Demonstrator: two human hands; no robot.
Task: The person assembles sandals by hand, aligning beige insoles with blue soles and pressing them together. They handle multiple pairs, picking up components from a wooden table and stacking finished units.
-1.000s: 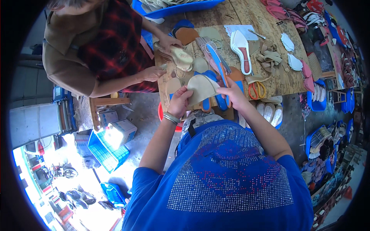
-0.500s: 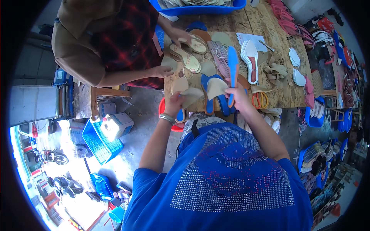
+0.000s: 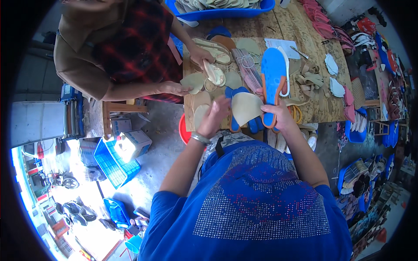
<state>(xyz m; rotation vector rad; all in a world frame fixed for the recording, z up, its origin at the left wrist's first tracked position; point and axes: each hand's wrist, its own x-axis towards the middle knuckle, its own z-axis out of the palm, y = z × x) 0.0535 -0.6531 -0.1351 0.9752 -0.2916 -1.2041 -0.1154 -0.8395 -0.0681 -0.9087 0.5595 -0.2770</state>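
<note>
My right hand (image 3: pixel 278 116) grips a shoe sole with a blue top and orange edges (image 3: pixel 273 65), held upright with its face toward me. Against that hand is a curved beige shoe upper piece (image 3: pixel 245 108); whether my fingers pinch it too is hard to tell. My left hand (image 3: pixel 214 116), wearing a bracelet, is open with nothing seen in it, left of the beige piece. More blue and orange soles (image 3: pixel 235 124) lie at the table edge below. Across the corner, a co-worker's hands hold a beige piece (image 3: pixel 193 81) and a pale printed insole (image 3: pixel 214 74).
The wooden table (image 3: pixel 324 106) carries a white sole, beige straps (image 3: pixel 310 80), a bundle of pinkish strips (image 3: pixel 246 65), and yellow-handled scissors (image 3: pixel 297 114). A blue tub (image 3: pixel 217 13) of pale pieces stands at the back. A blue crate (image 3: pixel 115 163) sits on the floor at left.
My left hand has let go of its beige piece and moved right. The sole in my right hand has turned from edge-on to face me. The co-worker has lifted an insole.
</note>
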